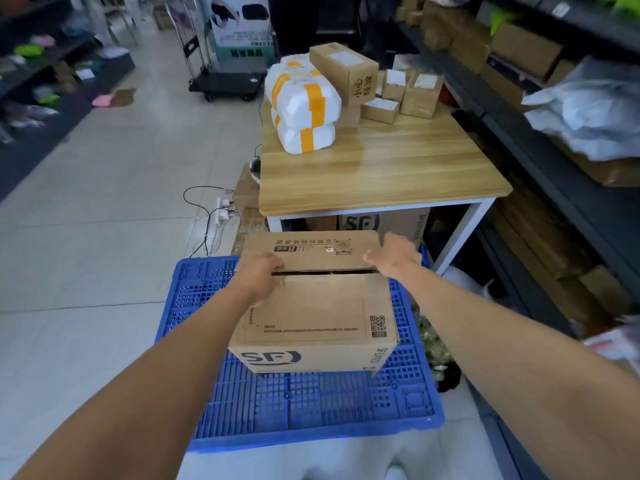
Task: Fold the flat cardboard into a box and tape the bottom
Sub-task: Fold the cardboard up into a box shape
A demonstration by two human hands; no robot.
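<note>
A brown cardboard box (311, 313) with an SF logo stands on an overturned blue plastic crate (311, 403). Its two long flaps are folded flat on top and meet at a narrow dark seam. My left hand (259, 275) lies palm down on the left end of the seam, fingers reaching onto the far flap. My right hand (394, 258) presses the right end of the far flap, fingers curled over its edge. No tape is visible on the seam, and no tape roll is in view.
A wooden table (374, 171) stands just beyond, carrying white parcels with yellow tape (304, 109) and small cartons (343, 71). Dark shelving (554, 133) with boxes runs along the right. A power strip and cables (221, 209) lie on the tiled floor at left.
</note>
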